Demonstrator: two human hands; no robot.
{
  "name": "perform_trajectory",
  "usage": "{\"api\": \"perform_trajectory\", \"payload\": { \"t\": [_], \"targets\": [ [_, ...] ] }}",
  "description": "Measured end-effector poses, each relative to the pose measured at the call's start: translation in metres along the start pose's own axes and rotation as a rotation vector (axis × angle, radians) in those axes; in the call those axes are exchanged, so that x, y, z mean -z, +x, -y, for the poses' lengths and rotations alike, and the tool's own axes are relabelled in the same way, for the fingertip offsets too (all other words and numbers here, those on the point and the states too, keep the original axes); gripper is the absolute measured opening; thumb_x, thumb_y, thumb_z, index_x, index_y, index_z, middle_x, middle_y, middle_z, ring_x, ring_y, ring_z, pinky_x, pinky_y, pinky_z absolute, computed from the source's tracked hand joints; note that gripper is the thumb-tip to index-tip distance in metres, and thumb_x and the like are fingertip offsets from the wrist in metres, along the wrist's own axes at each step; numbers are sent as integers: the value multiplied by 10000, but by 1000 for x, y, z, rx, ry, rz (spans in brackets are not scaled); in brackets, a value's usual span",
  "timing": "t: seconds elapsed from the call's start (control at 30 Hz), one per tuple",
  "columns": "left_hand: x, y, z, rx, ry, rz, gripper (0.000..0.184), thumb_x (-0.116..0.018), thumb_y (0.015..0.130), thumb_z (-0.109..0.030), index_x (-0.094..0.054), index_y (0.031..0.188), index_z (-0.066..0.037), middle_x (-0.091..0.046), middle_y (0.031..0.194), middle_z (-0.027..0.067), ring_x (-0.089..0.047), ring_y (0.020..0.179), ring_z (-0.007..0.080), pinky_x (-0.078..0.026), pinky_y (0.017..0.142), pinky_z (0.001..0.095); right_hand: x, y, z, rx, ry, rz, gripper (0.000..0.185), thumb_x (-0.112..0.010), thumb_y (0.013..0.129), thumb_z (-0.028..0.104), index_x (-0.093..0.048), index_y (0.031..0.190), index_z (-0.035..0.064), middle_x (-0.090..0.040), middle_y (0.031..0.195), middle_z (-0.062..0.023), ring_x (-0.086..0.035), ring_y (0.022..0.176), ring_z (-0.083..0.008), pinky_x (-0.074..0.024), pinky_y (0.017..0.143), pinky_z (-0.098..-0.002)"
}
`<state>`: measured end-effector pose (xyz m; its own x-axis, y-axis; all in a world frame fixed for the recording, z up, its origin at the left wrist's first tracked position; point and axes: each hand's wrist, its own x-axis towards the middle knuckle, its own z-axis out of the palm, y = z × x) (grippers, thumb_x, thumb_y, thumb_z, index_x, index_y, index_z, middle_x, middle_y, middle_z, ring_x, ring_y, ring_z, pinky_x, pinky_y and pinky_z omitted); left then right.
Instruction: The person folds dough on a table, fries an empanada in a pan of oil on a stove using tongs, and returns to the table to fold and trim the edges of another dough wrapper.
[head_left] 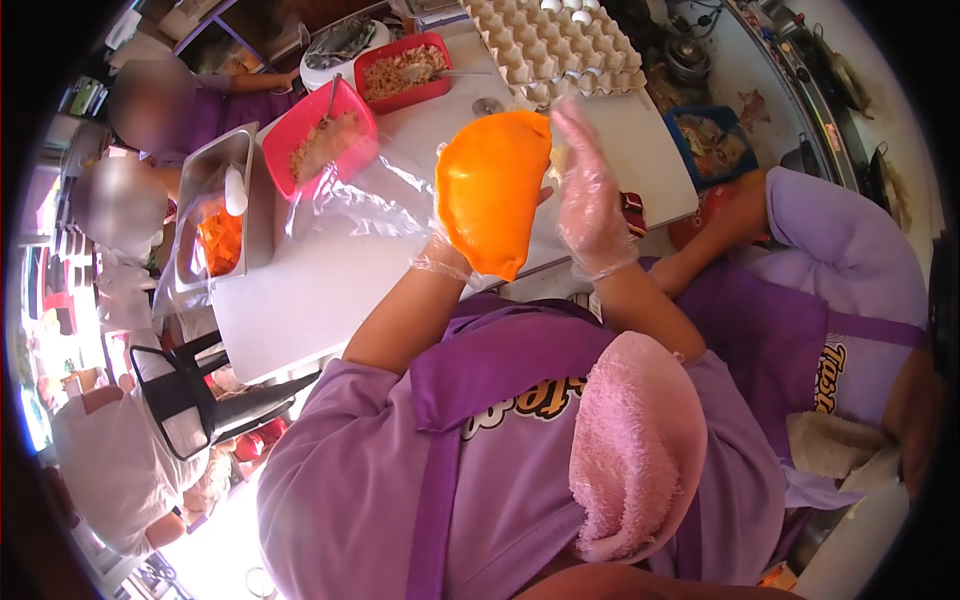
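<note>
An orange, half-moon empanada [490, 195] with a sealed, crimped edge is held up above the table. It rests on my left hand [447, 252], whose clear plastic glove shows at the wrist; most of its fingers are hidden behind the dough. Just to the right, my right hand [588, 200] is raised in a clear plastic glove, fingers stretched out and pressed flat, holding nothing. Its palm faces the empanada's right edge. A crumpled clear plastic sheet [370, 200] lies on the table left of the empanada.
Pink tub [320, 140] and red tub [405, 75] hold chopped filling. Orange pieces sit in a metal pan [245, 160] on the white table [290, 310]. Egg trays [550, 50] are stacked at the back. A co-worker's arm [715, 235] is close on the right; other people are at left.
</note>
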<state>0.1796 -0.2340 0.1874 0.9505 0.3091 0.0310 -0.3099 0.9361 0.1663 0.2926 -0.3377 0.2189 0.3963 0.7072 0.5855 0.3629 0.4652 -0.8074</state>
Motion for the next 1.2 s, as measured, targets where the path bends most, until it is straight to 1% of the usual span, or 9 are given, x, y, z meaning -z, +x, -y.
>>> {"api": "perform_trajectory", "payload": {
  "t": [0.1,0.17,0.27,0.4,0.47,0.67,0.8,0.87,1.2],
  "targets": [
    [-8,11,-10,49,106,-5,603,-331,926,-539,-341,1373,-134,-382,1405,84,-372,1284,296,-266,1069,545,9,6,4,-181,-20,-189,483,-372,908,266,-393,1335,41,-271,1469,-80,-181,1378,-214,-110,1111,-403],
    [-4,20,-17,78,118,12,595,-325,930,-529,-333,1378,-137,-373,1411,86,-363,1290,301,-266,1069,547,10,7,-1,-190,-279,-221,461,-377,916,308,-423,1315,81,-323,1437,-52,-196,1369,-199,-117,1102,-417],
    [-18,31,-22,107,137,63,606,-306,938,-523,-297,1397,-127,-334,1431,116,-323,1315,313,-245,1074,553,7,13,0,-439,164,-472,445,-372,948,338,-428,1302,75,-378,1373,-40,-291,1297,-185,-171,1087,-403],
    [-30,48,-25,169,161,61,696,-313,898,-606,-303,1394,-118,-334,1431,122,-318,1318,311,-240,1077,550,8,18,-8,-445,211,-581,417,-424,940,312,-430,1275,63,-415,1304,-59,-370,1189,-192,-283,1013,-377],
    [-28,55,-25,189,242,26,716,-316,888,-625,-308,1392,-116,-344,1425,123,-327,1312,315,-243,1076,549,12,16,-12,-513,156,-571,430,-392,945,347,-435,1262,59,-394,1290,-78,-417,1163,-193,-350,973,-330],
    [-9,71,-28,204,132,42,661,-327,910,-571,-321,1384,-110,-373,1406,131,-366,1286,327,-253,1075,549,20,17,-24,-638,154,-585,385,-416,929,330,-458,1213,74,-442,1191,-74,-452,1091,-183,-379,923,-306],
    [-7,76,-34,200,142,60,692,-351,897,-588,-306,1398,-112,-352,1421,134,-352,1292,346,-265,1065,547,23,13,-35,-718,264,-633,305,-463,926,262,-488,1163,71,-483,1141,-48,-483,1057,-168,-385,882,-312],
    [-4,79,-38,214,122,44,709,-362,889,-598,-300,1403,-114,-344,1427,132,-340,1298,353,-270,1061,544,24,12,-41,-683,170,-454,309,-469,924,275,-490,1156,72,-490,1130,-42,-495,1047,-160,-393,878,-299],
    [13,94,-54,156,129,11,728,-424,863,-600,-308,1405,-128,-313,1446,125,-273,1335,354,-259,1066,527,24,35,-44,-807,294,-445,334,-488,919,338,-494,1150,96,-479,1112,-27,-464,1064,-140,-361,904,-286]
  ]
}}
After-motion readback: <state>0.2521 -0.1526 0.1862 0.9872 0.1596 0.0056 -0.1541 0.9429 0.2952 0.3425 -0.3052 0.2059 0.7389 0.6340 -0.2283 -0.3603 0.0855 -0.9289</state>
